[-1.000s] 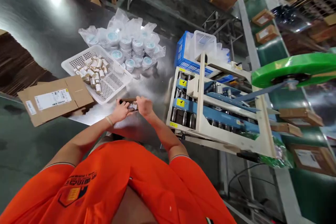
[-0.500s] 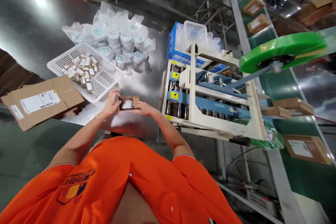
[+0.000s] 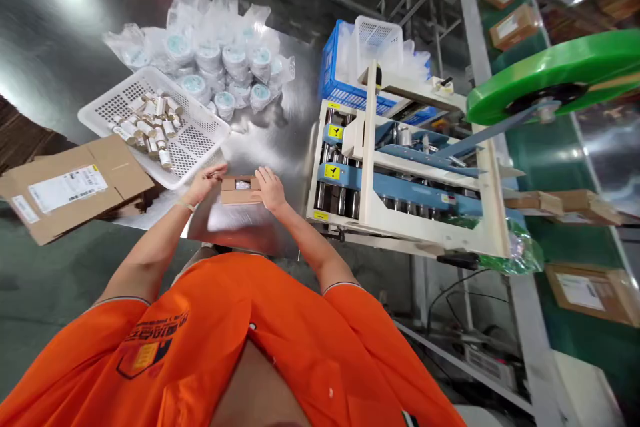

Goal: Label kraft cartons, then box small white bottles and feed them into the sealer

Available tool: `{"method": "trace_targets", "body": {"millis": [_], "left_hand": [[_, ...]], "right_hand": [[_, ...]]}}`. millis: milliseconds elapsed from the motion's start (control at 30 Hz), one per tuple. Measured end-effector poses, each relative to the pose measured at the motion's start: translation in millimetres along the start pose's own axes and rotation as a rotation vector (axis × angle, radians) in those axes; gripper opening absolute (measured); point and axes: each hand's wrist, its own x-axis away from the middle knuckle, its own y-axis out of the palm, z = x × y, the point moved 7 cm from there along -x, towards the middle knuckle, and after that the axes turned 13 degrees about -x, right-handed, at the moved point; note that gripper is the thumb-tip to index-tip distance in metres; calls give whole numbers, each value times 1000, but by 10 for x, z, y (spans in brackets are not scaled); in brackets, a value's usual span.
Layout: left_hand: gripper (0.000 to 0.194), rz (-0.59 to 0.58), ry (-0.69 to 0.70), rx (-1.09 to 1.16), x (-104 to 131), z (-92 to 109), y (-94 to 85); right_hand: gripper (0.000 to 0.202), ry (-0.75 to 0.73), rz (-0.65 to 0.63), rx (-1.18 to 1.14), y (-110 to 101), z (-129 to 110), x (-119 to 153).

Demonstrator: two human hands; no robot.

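Observation:
A small brown cardboard box (image 3: 241,196) lies on the metal table in front of me. Its end flaps are folded inward, and through the gap between them shows something clear and shiny that I cannot make out. My right hand (image 3: 270,189) rests on the box's right flap, fingers stretched and spread. At the box's back left corner is my left hand (image 3: 204,183), its fingers loosely extended and holding nothing visible. Just beyond the left hand stands a white perforated basket (image 3: 200,147) with several small white-labelled cylinders (image 3: 155,127) in it.
Bagged round tubs (image 3: 220,67) are piled behind the basket. Flattened cartons (image 3: 75,187) lie at the left. On the right stands a roller taping machine (image 3: 380,180) with a green tape reel (image 3: 560,73), a blue crate (image 3: 327,73) behind it, and a conveyor carrying boxes (image 3: 590,293) beyond.
The box's flaps have been folded inward over its contents. My left hand has come off the box's left side, and my right hand has flattened onto the right flap. The view has shifted slightly.

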Motion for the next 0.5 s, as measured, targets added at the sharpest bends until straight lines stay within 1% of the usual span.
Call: {"method": "trace_targets", "body": {"millis": [33,67,133,167,233,300,333,367,400,433,467,500], "left_hand": [[81,28,33,-126,56,79,-9],[91,37,71,-284,122,173,24],[110,-4,116,-625,267,340,184],[116,-30,113,-776,339,395,270],[117,-68,79,-996,453,459,396],[115,-91,53,-1110,479,482,462],[115,-100,44,-1132,437,485,478],[115,-112,28,-1135,350,481,488],[117,-125,10,-1124,213,481,499],[119,-141,-3,-1104,29,494,520],[122,-152,-2,-1077,-198,533,556],[126,-155,10,-1049,-458,599,606]], "right_hand": [[64,-40,-35,-9,54,4,52],[57,-68,-66,-16,110,13,108],[46,-84,-87,-31,198,51,205],[45,-81,-82,-40,227,83,241],[46,-67,-54,-73,254,187,292],[50,-16,18,-122,225,388,339],[51,48,86,-142,188,540,377],[50,142,165,-150,146,722,433],[49,263,243,-142,114,918,513],[47,390,301,-123,102,1104,609],[45,506,332,-97,117,1262,708],[44,598,336,-68,155,1382,796]]}}
